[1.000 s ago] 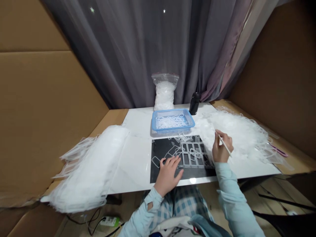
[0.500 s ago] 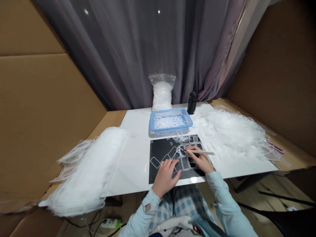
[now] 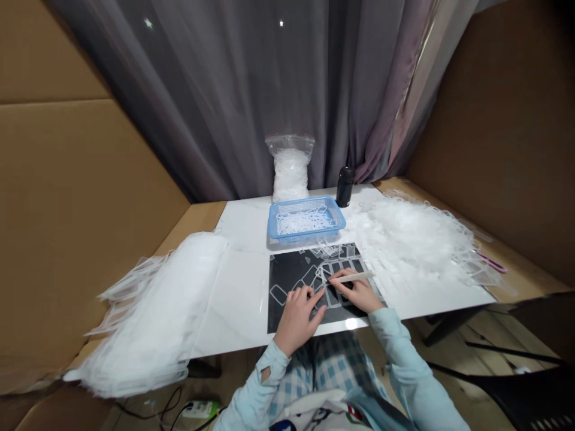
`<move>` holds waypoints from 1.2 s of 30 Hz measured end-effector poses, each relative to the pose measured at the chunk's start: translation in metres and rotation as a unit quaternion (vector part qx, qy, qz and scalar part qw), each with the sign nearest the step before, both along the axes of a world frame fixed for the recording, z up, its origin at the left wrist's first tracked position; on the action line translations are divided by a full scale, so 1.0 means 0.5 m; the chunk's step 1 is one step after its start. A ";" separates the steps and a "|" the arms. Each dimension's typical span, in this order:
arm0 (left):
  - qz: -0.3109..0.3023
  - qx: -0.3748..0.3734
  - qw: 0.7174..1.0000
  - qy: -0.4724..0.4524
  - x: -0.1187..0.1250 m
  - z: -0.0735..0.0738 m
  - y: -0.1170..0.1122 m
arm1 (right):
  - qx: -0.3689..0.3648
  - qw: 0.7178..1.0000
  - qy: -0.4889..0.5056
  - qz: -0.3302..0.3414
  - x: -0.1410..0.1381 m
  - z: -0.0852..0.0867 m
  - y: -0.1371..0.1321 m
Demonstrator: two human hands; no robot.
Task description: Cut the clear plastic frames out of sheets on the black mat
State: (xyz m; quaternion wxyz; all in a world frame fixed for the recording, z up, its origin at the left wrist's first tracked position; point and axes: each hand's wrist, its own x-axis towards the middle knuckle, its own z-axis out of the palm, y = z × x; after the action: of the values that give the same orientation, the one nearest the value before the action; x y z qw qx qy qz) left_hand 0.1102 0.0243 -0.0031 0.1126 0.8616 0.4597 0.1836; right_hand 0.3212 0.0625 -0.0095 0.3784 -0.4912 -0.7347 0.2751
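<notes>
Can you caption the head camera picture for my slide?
Right hand holds a white pointed tool over clear plastic frames on a black mat, left hand beside.

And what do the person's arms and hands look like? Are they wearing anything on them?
Long, pale blue sleeves cover both arms: the left sleeve and the right sleeve. The left sleeve has a small oval hole near its cuff. The left hand and right hand are bare, with no gloves. No cables or markings show.
</notes>
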 end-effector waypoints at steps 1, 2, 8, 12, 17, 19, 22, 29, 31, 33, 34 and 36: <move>0.000 0.000 1.000 -0.003 0.000 0.000 -0.001 | 0.006 1.000 -0.003 0.004 0.000 0.000 0.000; 0.001 0.000 1.000 -0.004 0.000 0.000 -0.002 | 0.014 1.000 -0.006 0.009 0.001 0.000 0.001; -0.001 0.007 1.000 0.000 0.000 -0.001 -0.001 | 0.067 0.995 -0.033 0.060 0.001 -0.013 0.007; -0.003 0.014 1.000 0.003 0.001 -0.003 0.001 | 0.118 0.987 -0.085 0.069 -0.003 -0.024 0.009; -0.003 0.016 1.000 0.009 0.003 0.000 -0.001 | 0.175 0.974 -0.136 0.048 -0.005 -0.029 0.006; -0.003 0.020 1.000 0.009 0.003 0.001 -0.002 | 0.181 0.972 -0.151 0.016 -0.002 -0.029 0.005; -0.002 0.024 1.000 0.009 0.003 0.001 -0.004 | 0.195 0.968 -0.149 -0.056 0.005 -0.031 0.002; -0.003 0.026 1.000 0.002 0.006 -0.002 -0.002 | 0.181 0.968 -0.082 -0.154 0.009 -0.034 0.000; 0.003 0.021 0.999 -0.025 0.005 0.001 -0.002 | 0.158 0.977 -0.057 -0.128 0.007 -0.028 0.000; 0.026 -0.005 0.997 -0.073 0.003 0.004 -0.002 | 0.118 0.991 -0.031 -0.060 0.005 -0.022 -0.001; 0.043 -0.020 0.994 -0.096 0.002 0.005 -0.001 | 0.091 0.995 -0.017 -0.025 0.003 -0.019 -0.001; 0.083 -0.042 0.988 -0.127 0.003 0.006 0.004 | 0.034 0.999 0.014 0.031 0.001 -0.015 0.000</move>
State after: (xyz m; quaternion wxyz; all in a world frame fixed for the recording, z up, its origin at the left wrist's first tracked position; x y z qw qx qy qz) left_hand 0.1116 0.0264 -0.0001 0.1906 0.7850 0.5185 0.2804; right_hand 0.3218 0.0624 -0.0169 0.3964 -0.4515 -0.7531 0.2680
